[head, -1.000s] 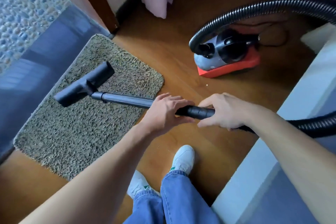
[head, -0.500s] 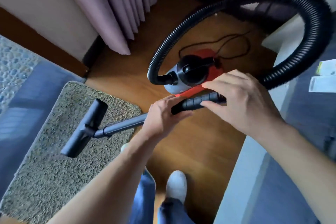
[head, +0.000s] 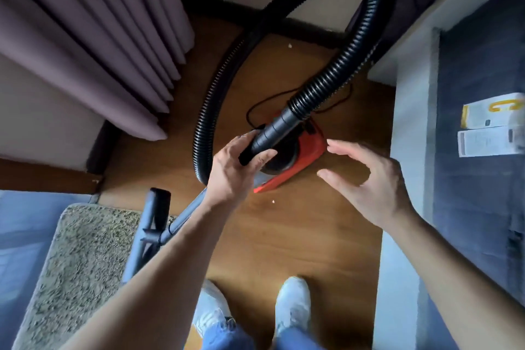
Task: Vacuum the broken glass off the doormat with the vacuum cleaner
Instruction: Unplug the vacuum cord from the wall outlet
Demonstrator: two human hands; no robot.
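Down at eight o'clock lies the shaggy doormat. The vacuum's floor head is tipped on end along the mat's right edge, but I can't tell from here whether it touches the pile. From it the grey wand slants toward one o'clock into the left hand, which is clenched round the black handle. Just past that hand the red vacuum body sits on the wooden floor, and its ribbed hose loops high through twelve o'clock and back down to the handle. At three o'clock from the body the right hand hovers with its fingers spread, grasping nothing. Two leaflets lie far right.
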